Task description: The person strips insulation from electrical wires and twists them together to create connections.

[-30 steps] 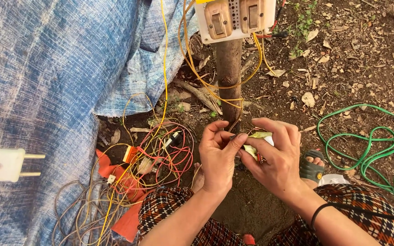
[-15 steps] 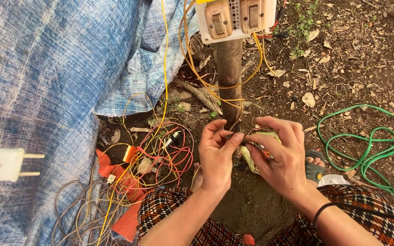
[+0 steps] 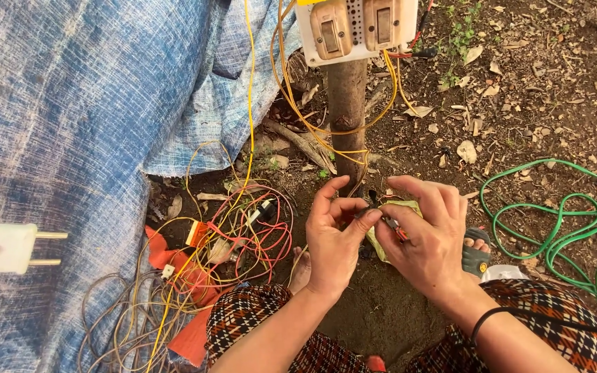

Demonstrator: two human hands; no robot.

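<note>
My left hand [image 3: 336,238] and my right hand [image 3: 426,238] meet in front of a wooden post [image 3: 347,114]. Both pinch the end of thin wires [image 3: 374,213] between their fingertips. A small pale green packet [image 3: 381,231] sits between the hands, partly hidden by my right fingers. Yellow wires [image 3: 326,141] run down the post from a white switch board [image 3: 357,27] with two brown switches at the top. What exactly lies in my right palm is hidden.
A blue tarp [image 3: 70,138] covers the left side. A white two-pin plug [image 3: 5,247] hangs at the left edge. Tangled yellow, red and grey wires [image 3: 229,235] lie on the soil. A green cable [image 3: 568,228] coils at the right. A dark tool handle [image 3: 477,259] rests by my knee.
My fingers have shifted slightly on the wire ends, with the left thumb and forefinger closing tighter. The hands stay in the same place.
</note>
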